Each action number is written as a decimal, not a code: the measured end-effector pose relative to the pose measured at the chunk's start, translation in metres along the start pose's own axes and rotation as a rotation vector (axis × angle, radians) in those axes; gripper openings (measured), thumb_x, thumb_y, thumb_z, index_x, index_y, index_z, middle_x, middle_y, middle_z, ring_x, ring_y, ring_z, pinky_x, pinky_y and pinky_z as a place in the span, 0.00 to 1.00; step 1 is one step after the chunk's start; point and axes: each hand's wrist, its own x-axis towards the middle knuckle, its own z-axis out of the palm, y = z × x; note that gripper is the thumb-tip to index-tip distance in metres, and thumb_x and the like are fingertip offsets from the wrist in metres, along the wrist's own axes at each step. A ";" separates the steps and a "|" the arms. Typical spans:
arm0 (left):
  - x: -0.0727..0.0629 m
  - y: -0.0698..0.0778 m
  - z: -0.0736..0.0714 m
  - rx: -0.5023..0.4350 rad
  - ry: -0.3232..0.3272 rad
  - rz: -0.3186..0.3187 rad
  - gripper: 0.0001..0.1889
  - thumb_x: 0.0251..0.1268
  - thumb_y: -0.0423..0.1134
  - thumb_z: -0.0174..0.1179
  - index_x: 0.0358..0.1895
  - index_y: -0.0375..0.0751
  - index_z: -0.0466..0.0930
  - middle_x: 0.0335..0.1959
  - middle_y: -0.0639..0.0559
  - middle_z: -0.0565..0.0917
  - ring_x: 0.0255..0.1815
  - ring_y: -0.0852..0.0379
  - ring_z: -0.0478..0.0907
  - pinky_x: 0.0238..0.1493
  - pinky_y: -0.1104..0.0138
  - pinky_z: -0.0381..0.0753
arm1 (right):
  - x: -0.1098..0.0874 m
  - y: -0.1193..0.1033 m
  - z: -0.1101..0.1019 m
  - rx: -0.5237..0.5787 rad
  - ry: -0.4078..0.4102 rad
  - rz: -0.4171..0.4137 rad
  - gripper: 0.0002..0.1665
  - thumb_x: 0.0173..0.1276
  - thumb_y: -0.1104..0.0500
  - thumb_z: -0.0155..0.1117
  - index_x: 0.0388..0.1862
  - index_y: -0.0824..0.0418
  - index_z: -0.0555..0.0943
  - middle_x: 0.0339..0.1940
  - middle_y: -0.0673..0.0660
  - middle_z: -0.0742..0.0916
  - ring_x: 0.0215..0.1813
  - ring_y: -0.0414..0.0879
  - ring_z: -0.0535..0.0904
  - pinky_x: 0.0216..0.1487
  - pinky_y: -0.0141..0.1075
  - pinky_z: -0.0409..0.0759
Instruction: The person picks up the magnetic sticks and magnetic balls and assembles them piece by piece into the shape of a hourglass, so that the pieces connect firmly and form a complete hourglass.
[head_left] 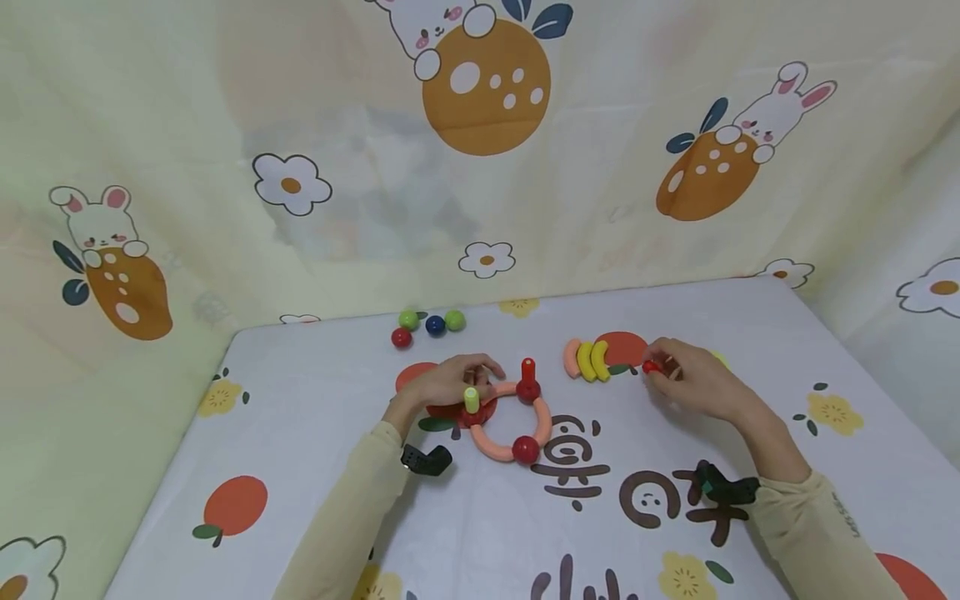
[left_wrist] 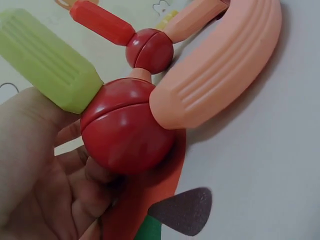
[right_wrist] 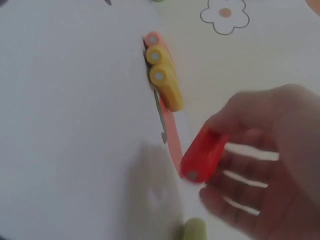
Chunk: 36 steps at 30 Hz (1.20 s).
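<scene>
A ring of curved pink magnetic rods and red balls lies on the table. A light-green rod and a red rod stand up from two of its balls. My left hand holds the ring at its far left, fingers curled behind the red ball that bears the green rod; that ball partly hides them. Off to the right, my right hand pinches a short red magnetic rod between thumb and fingers, its metal end showing, above the table.
Two yellow curved rods and a pink one lie side by side left of my right hand. Several loose balls, green, blue and red, sit at the back. Low in the right wrist view is a green rod.
</scene>
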 end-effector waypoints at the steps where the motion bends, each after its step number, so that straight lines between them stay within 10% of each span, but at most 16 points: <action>1: 0.000 0.000 0.000 0.005 0.000 0.000 0.12 0.65 0.45 0.58 0.51 0.59 0.76 0.35 0.53 0.76 0.42 0.56 0.72 0.43 0.65 0.72 | 0.001 -0.002 0.001 0.009 0.016 -0.015 0.15 0.63 0.62 0.61 0.48 0.62 0.75 0.37 0.57 0.82 0.39 0.50 0.76 0.33 0.31 0.78; 11: 0.006 0.005 0.001 0.072 0.051 -0.032 0.11 0.62 0.53 0.60 0.45 0.58 0.80 0.38 0.57 0.79 0.46 0.56 0.71 0.46 0.65 0.73 | 0.006 -0.009 0.010 0.028 0.083 -0.096 0.14 0.62 0.63 0.63 0.46 0.60 0.75 0.37 0.55 0.83 0.39 0.48 0.77 0.36 0.27 0.79; 20: -0.001 -0.003 0.007 -0.042 0.070 -0.027 0.11 0.62 0.50 0.61 0.46 0.55 0.79 0.32 0.53 0.80 0.27 0.56 0.78 0.32 0.68 0.79 | 0.007 -0.015 0.021 0.049 0.209 -0.169 0.19 0.60 0.62 0.67 0.49 0.58 0.74 0.39 0.52 0.83 0.40 0.44 0.78 0.42 0.28 0.80; 28: -0.014 -0.001 0.021 -0.070 0.220 -0.024 0.13 0.63 0.49 0.61 0.47 0.52 0.78 0.27 0.52 0.80 0.20 0.58 0.77 0.26 0.68 0.79 | 0.008 -0.023 0.023 0.127 0.285 -0.179 0.18 0.60 0.62 0.66 0.49 0.59 0.75 0.40 0.52 0.83 0.38 0.37 0.75 0.43 0.23 0.78; 36: -0.023 0.001 0.035 -0.100 0.345 -0.010 0.12 0.63 0.47 0.61 0.46 0.47 0.78 0.25 0.52 0.78 0.17 0.59 0.76 0.21 0.68 0.78 | 0.009 -0.026 0.030 0.159 0.196 -0.239 0.19 0.60 0.62 0.68 0.49 0.56 0.75 0.42 0.50 0.83 0.39 0.37 0.78 0.44 0.26 0.79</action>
